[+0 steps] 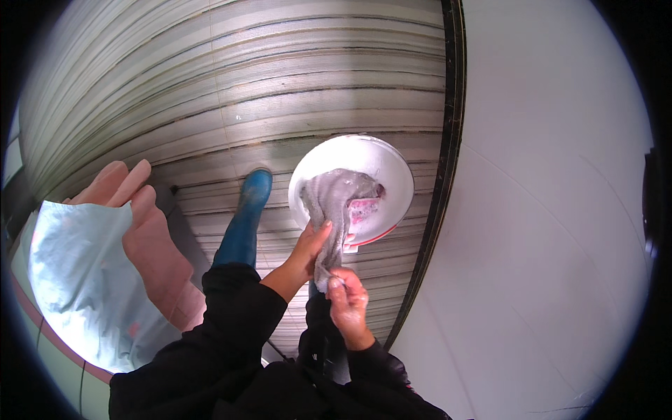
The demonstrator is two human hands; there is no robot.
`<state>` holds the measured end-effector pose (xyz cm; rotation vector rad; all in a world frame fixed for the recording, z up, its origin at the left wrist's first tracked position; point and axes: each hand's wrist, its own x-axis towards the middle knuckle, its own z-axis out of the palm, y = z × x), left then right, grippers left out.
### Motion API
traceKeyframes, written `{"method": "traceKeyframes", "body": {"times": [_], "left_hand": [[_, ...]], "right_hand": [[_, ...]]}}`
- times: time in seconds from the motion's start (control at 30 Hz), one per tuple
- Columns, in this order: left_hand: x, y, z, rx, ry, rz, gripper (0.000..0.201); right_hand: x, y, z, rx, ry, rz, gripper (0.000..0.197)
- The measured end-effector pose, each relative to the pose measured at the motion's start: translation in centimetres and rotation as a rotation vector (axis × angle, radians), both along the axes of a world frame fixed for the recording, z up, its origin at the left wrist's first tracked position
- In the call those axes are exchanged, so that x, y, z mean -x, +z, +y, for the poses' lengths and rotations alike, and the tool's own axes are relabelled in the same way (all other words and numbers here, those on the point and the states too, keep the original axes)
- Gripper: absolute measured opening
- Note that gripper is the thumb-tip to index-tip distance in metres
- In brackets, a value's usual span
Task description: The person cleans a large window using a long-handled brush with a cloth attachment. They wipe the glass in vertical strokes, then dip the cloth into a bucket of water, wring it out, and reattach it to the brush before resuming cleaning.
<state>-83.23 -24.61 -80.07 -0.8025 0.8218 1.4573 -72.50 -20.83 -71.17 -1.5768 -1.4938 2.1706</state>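
Note:
A wet grey cloth (334,192) runs from inside a white basin (400,175) up over its near edge toward me. My left hand (308,246) is wrapped round the cloth's middle, just outside the rim. Closer to my body, my right hand (349,302) pinches the cloth's near end between thumb and fingers. Something pink with suds on it (362,208) lies in the basin beside the cloth; its kind I cannot make out. The cloth's far part rests bunched inside the basin.
A blue rubber boot (241,220) stands left of the basin on the striped floor (336,84). Farther left are a pink padded item (157,248) and a light blue fabric (87,280). A white smooth surface (546,210) with a dark border runs along the right.

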Motion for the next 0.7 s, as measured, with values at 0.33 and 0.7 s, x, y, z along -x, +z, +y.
{"method": "traceKeyframes", "body": {"times": [0.33, 0.7], "left_hand": [[-2.3, -0.6, 0.6, 0.112, -0.333, 0.754, 0.024], [-0.7, 3.8, 1.2, -0.180, -0.559, 1.392, 0.030]], "right_hand": [[1.3, -12.4, 1.7, -0.529, 0.015, -0.372, 0.010], [-1.5, -5.8, 8.7, -0.028, -0.093, -0.119, 0.039]]}}
